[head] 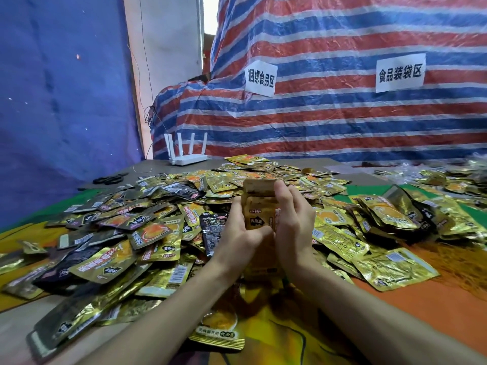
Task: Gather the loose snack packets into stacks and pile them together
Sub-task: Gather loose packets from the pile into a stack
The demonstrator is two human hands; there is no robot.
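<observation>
**Squaring a stack of packets between two hands**

Nearest to me, well below the fingers and between the two forearms, one golden packet (218,330) lies alone, face up on the coloured cloth (434,306). I judge that it waits for a later handful.

Above it the two hands meet. The left hand (242,241) curls around the left edge of the held stack (259,204), with its thumb laid across the front. The right hand (292,222) wraps the right edge, and its fingertips (282,191) reach up to the top corner. So both hands are closed on the stack, which stands upright between the palms. I think this hold is for pressing the edges into line, so that the packets make one even block before it is put down.

On both sides of the fingers and behind them spreads the heap of loose packets (147,233), golden and dark, overlapping in every direction. Most of the gathering seems not yet done.

Farther left beyond the fingers, black scissors (110,178) lie on the bare board, and then comes a white router (187,154) with its antennas up. Farthest of all, a striped tarpaulin (342,122) carries two paper signs (261,79), which probably name the work zones.
</observation>
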